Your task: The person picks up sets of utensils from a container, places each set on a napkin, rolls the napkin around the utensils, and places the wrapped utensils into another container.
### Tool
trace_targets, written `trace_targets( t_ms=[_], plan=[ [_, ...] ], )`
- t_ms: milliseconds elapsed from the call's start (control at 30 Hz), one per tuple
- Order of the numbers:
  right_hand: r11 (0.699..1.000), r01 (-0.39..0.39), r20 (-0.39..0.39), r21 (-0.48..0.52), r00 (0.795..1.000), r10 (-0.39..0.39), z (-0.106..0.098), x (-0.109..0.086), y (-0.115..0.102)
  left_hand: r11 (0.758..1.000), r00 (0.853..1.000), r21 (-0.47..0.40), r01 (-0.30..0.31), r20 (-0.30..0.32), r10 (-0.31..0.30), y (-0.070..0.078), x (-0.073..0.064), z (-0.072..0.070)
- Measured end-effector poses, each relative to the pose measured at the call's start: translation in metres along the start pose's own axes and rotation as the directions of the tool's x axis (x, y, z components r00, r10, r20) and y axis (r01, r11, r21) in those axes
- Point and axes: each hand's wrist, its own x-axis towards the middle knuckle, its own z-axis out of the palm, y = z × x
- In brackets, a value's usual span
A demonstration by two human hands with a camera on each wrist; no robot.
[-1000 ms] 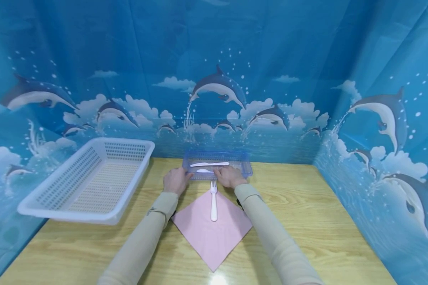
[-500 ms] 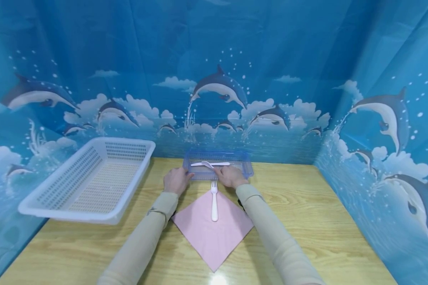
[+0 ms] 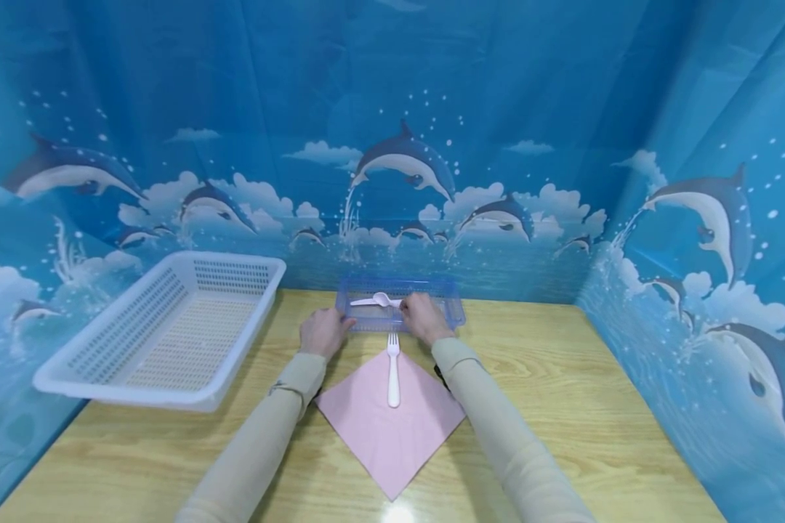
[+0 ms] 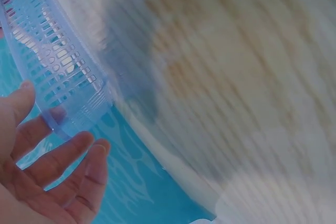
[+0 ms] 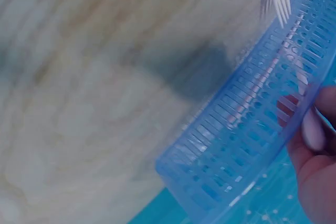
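Observation:
My left hand (image 3: 323, 333) holds the near left end of a small translucent blue basket (image 3: 458, 314); in the left wrist view its thumb and index finger are at the rim, the other fingers loosely bent. My right hand (image 3: 425, 318) is over the basket's right half and pinches a white plastic spoon (image 3: 382, 298), bowl pointing left. The handle end (image 5: 313, 129) shows against the palm in the right wrist view. Behind the spoon, a white plastic knife (image 3: 361, 302) lies in the basket, its right part hidden. A white plastic fork (image 3: 393, 370) lies on a pink napkin (image 3: 360, 410), tines toward the basket.
A large white plastic basket (image 3: 127, 394) stands on the left of the wood-grain table (image 3: 530, 378). Behind the blue basket and along both sides hangs a blue dolphin-print curtain (image 3: 510, 167).
The spoon, low in the basket at first, has been raised and now crosses in front of the knife. My right hand has moved slightly farther in; my left hand has stayed put.

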Motion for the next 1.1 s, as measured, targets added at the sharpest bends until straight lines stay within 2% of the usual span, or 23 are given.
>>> trace_targets(
  t_ms=[200, 500, 667, 800, 933, 1100],
  plan=[
    [1.0, -0.016, -0.023, 0.013, 1.0, 0.017, -0.003, -0.002, -0.004, 1.0, 1.0, -0.004, -0.003, 0.002, 0.003, -0.001, 0.001, -0.001],
    [0.999, -0.033, -0.092, -0.018, 0.995, 0.032, -0.002, -0.006, -0.002, 1.0, 1.0, 0.001, -0.009, 0.002, 0.009, 0.0, 0.0, -0.002],
    [0.996, -0.091, -0.16, 0.023, 0.983, 0.094, -0.003, -0.01, -0.004, 0.998, 0.998, 0.02, -0.059, -0.027, 0.059, -0.002, -0.001, -0.001],
    [0.993, -0.109, -0.18, 0.042, 0.977, 0.114, -0.005, -0.013, -0.006, 0.994, 0.995, 0.057, -0.093, -0.03, 0.095, -0.003, -0.004, -0.002],
    [0.992, -0.08, -0.194, 0.093, 0.976, 0.097, -0.007, -0.015, -0.007, 0.992, 0.995, 0.08, -0.097, -0.01, 0.098, -0.001, -0.008, -0.007],
    [0.983, 0.019, -0.214, 0.181, 0.977, 0.02, -0.007, -0.019, -0.005, 0.992, 0.994, 0.066, -0.106, -0.015, 0.107, 0.001, -0.014, -0.012]
  ],
)
